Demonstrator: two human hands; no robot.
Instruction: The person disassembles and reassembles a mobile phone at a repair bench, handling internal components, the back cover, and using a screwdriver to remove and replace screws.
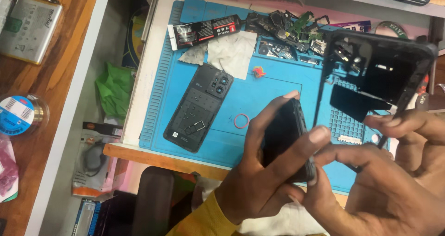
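Observation:
My left hand (264,180) grips a black phone body (285,136) held on edge, fingers wrapped over its top and side. My right hand (394,171) pinches the lower edge of a black phone frame (384,71), which stands tilted up over the right of the blue work mat (259,85); a black flap (352,101) hangs from the frame. My right thumb also touches the phone body's lower end. A dark back cover (199,107) with camera cutouts lies flat on the mat to the left.
On the mat lie a black glue tube (204,31), a white cloth (232,53), a red ring (241,121), a small red bit (258,72) and a pile of small phone parts (289,34). A wooden shelf at left holds a battery (28,28) and a tape roll (18,114).

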